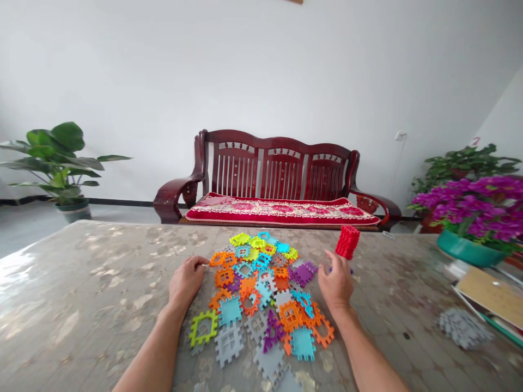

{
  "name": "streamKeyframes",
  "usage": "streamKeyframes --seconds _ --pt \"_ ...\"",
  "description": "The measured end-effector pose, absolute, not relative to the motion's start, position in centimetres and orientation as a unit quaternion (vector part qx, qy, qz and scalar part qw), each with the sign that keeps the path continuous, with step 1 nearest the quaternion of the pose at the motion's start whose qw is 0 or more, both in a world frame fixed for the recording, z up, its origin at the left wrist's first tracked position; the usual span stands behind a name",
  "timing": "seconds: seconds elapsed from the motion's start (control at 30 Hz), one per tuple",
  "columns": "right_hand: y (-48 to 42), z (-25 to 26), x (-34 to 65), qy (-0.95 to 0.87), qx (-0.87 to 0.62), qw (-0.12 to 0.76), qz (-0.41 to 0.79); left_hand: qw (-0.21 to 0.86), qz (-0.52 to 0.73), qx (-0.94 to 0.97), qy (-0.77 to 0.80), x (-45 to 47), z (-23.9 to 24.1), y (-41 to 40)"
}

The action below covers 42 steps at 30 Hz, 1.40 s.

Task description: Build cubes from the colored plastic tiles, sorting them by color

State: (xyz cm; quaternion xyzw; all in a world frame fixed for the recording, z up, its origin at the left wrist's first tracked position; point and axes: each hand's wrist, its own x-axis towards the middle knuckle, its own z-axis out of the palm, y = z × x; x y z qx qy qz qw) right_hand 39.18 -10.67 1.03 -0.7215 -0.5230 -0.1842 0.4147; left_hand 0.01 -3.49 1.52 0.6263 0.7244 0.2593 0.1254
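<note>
A spread of interlocking plastic tiles (231, 310) in orange, blue, green, grey and purple lies loosely heaped between my hands. My left hand (188, 280) rests at the heap's left edge, fingers curled and closed beside an orange tile (216, 259); what they pinch, if anything, is too small to make out. On the other side, my right hand (337, 279) is open, thumb and forefinger apart, to the right of a purple tile (303, 273). Another bit of purple (351, 270) shows partly behind it. Just beyond that hand stands an upright stack of red tiles (347, 243).
Grey tiles (463, 328) lie piled at the right on the patterned tabletop (122, 283). Farther right are a cardboard-coloured flat item (492, 294) and purple flowers in a teal pot (469, 247). A wooden bench (281, 163) stands behind the table.
</note>
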Motion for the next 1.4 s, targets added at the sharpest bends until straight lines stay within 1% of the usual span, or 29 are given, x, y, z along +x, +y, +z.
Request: streamKeyframes --seconds 0.1,0.17,0.3,0.43,0.7,1.17,1.27,1.4 --pt "-11.8 1.4 40.6 -0.465 -0.758 0.409 -0.205 0.123 0.259 0.622 0.728 0.1 1.6 -3.5" --pt "-12.7 1.3 41.4 -0.427 -0.803 0.372 -0.188 0.119 0.258 0.620 0.732 0.0 1.5 -3.5" --pt "-13.6 0.9 42.4 -0.388 -0.870 0.285 -0.108 0.114 0.257 0.630 0.724 0.0 1.4 -3.4" --pt "-13.0 0.9 43.2 -0.397 -0.884 0.235 -0.070 0.118 0.251 0.628 0.727 -0.1 1.3 -3.3" --pt "-11.9 1.5 44.6 -0.401 -0.896 0.175 -0.075 0.117 0.249 0.627 0.728 -0.1 1.0 -3.1" --pt "-11.2 1.1 50.7 -0.352 -0.916 0.155 -0.111 0.104 0.246 0.624 0.735 0.0 1.4 -3.3" --pt "-11.1 1.0 51.1 -0.344 -0.917 0.174 -0.104 0.105 0.239 0.625 0.735 -0.1 1.3 -3.2" --pt "-11.9 0.8 50.8 -0.326 -0.908 0.231 -0.124 0.104 0.238 0.631 0.731 -0.1 1.2 -3.2"
